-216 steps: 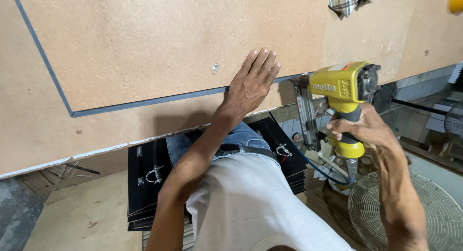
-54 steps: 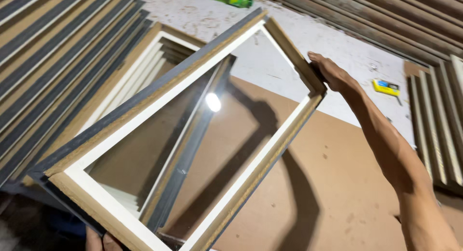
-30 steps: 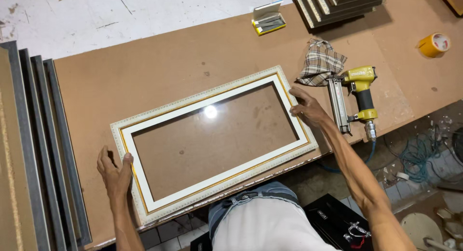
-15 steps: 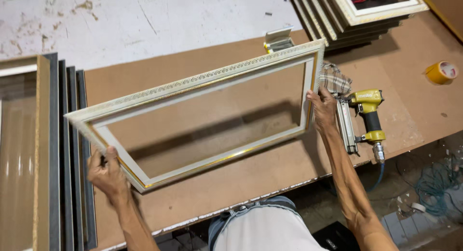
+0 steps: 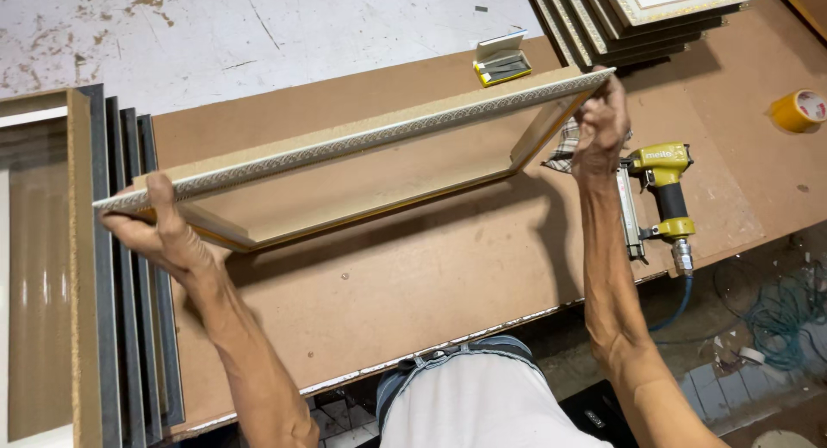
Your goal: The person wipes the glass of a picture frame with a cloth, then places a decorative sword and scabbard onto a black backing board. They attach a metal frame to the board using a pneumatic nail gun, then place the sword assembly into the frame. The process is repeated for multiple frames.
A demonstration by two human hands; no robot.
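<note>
Both bare arms reach up from the lower edge of the picture, forearms extended and wrists bent, holding a long rectangular picture frame (image 5: 362,142) of pale wood with an embossed cream-and-gold moulding. The frame is tilted up on edge above the middle of the brown fibreboard table (image 5: 431,267), its patterned outer rim facing the camera and its shadow lying on the board beneath. At centre left, the left hand (image 5: 164,233) has its grip closed around the frame's left end, thumb lying over the top rim and fingers curled underneath. At upper right, the right hand (image 5: 599,129) has its grip wrapped tight on the frame's right corner, knuckles upward. Just right of that wrist a yellow and black pneumatic nail gun (image 5: 659,194) lies flat on the table, its blue hose (image 5: 676,301) dropping over the table edge. A checked cloth (image 5: 564,146) peeks out behind the right hand. A small open box of staples (image 5: 502,60) sits above the frame. A roll of yellow tape (image 5: 797,110) rests at far right. Dark grey frames (image 5: 129,327) stand stacked along the left edge, and more frames (image 5: 637,17) are piled at upper right.
</note>
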